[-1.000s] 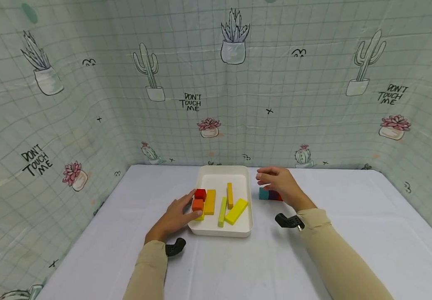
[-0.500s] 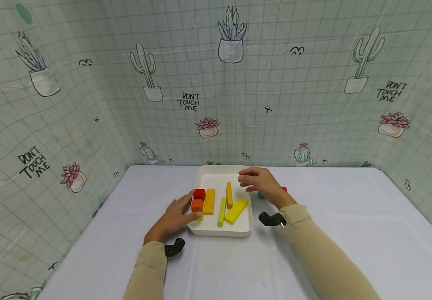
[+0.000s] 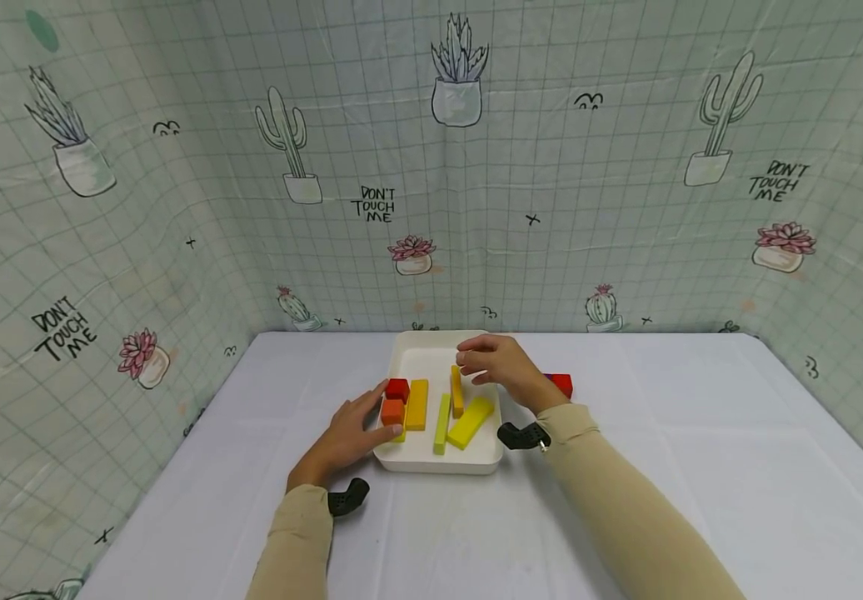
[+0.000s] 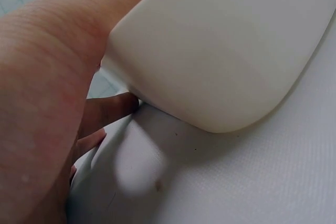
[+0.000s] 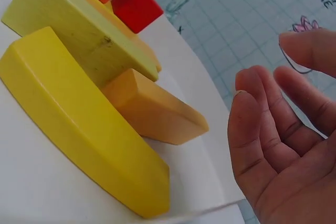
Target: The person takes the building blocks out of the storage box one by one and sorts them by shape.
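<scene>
My left hand [image 3: 345, 433] grips the left side of a white tray [image 3: 439, 468], its thumb over the rim and fingers along the outer wall. The right hand [image 3: 505, 367] hovers above the tray's right side, fingers loosely bent; the right wrist view shows nothing in them. Below it lie a narrow amber block [image 3: 457, 398], a lime block [image 3: 442, 425] and a slanted bright yellow block [image 5: 89, 129]. At the tray's left are a wider amber block [image 3: 417, 405], a red cube [image 3: 397, 388] and an orange cube [image 3: 392, 411], the latter above a partly hidden yellow block.
Right of the tray, a red block [image 3: 562, 384] and a sliver of purple show behind the right forearm; the arm hides the rest. A white cloth [image 3: 649, 417] covers the table. A patterned curtain [image 3: 491, 250] hangs behind and along both sides.
My right hand has moved left from above the teal, purple and red blocks to over the tray, covering part of that row. The left hand stays on the tray.
</scene>
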The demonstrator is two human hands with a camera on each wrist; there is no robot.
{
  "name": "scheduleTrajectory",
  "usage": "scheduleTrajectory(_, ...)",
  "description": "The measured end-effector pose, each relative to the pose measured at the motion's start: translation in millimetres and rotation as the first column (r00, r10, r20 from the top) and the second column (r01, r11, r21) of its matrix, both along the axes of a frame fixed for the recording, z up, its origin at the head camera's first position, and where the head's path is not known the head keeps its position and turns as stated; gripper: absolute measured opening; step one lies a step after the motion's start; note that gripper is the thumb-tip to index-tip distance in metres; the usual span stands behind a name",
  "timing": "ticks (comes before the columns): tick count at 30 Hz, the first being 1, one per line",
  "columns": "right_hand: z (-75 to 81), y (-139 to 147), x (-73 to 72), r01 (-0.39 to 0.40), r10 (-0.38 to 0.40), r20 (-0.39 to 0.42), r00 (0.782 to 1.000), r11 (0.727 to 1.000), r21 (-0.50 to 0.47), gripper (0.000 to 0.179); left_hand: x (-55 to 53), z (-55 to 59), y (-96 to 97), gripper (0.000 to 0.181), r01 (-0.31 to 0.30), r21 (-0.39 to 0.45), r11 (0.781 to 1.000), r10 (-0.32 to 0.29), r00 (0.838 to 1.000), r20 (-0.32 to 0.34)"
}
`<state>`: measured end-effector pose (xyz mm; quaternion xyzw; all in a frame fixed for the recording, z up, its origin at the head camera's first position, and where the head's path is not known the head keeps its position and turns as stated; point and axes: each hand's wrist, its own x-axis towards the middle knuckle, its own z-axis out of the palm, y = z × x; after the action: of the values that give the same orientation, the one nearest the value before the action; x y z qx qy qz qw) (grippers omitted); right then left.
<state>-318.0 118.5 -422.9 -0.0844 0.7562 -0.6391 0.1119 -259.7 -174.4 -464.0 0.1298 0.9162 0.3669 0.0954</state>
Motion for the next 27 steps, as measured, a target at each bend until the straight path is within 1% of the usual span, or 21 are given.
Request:
scheduleTrajectory(6,1.1,-13,2.3,-0.036,0.036,0.011,0.999,0.999,0.018,0.045,0.9,-1.5,-0.6,0.089,-0.018,-0.018,1.0,0.018,1.0,0.001)
scheduleTrajectory(11,3.7,-22,3.5,-0.074,0.074,0.003,0.997,0.997,0.038,0.045,0.9,-1.2,0.1,0.088,-0.028,-0.013,1.0,0.028,1.0,0.003)
scheduleTrajectory(21,-4.4,-33,3.8,-0.11,0.11,0.002,0.994,0.993,0.047,0.041,1.1,-2.5,2.8,0.088,-0.016,-0.005,1.0,0.016,1.0,0.004)
scheduleTrajectory(27,-3.8,-42,1.5,-0.147,0.148,-0.018,0.989,0.987,0.059,0.04,2.3,0.0,1.2,0.087,-0.044,-0.012,0.999,0.045,0.999,0.012)
